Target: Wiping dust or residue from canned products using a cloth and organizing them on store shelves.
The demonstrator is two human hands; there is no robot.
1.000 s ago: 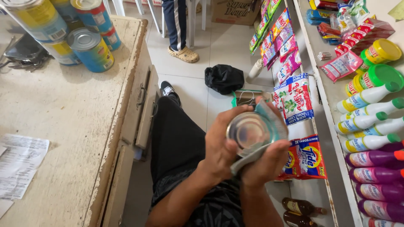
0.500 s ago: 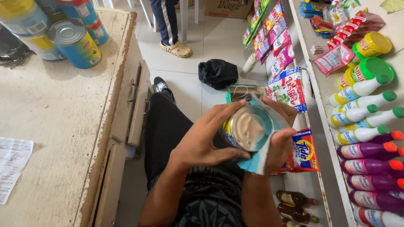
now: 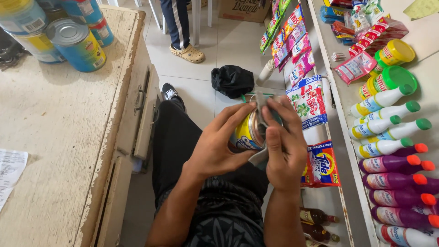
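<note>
Left hand (image 3: 219, 151) wraps the yellow tin can (image 3: 247, 133) side-on; right hand (image 3: 284, 146) clamps a grey cloth (image 3: 260, 114) against its end.

This is a small shop. On the right, shelves (image 3: 340, 114) carry rows of white and purple cleaning bottles (image 3: 388, 151) with coloured caps. Strips of bright sachets (image 3: 292, 45) hang beside them, and detergent packets (image 3: 322, 162) hang lower. On the left, a worn wooden bench (image 3: 59, 137) holds large tins (image 3: 75, 43).
</note>
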